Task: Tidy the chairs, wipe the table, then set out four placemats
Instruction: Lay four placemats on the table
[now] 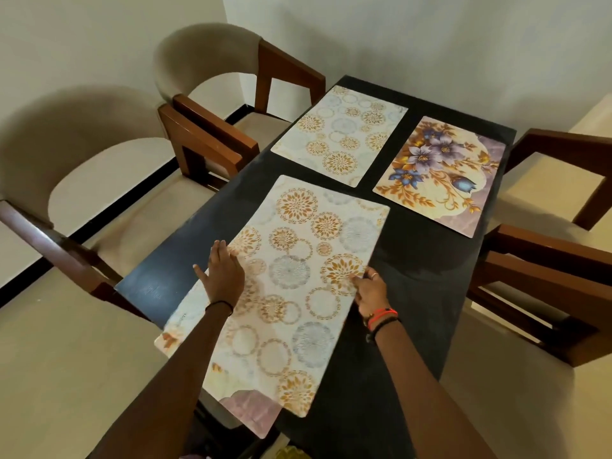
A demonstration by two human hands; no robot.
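Two placemats lie flat at the far end of the dark table (424, 260): a circle-patterned placemat (337, 134) on the left and a purple-flower placemat (440, 173) on the right. A near circle-patterned placemat (298, 276) lies slanted on the table's near left part. It sits on top of a flower placemat (251, 412), whose corners peek out at the near edge. My left hand (223, 273) presses flat on the top mat's left side. My right hand (371, 291) pinches that mat's right edge.
Two beige chairs with brown wooden arms stand along the left side, one near (76, 180) and one far (212, 74). Two more chairs stand on the right, one far (563, 180) and one near (543, 279). White walls close off the back.
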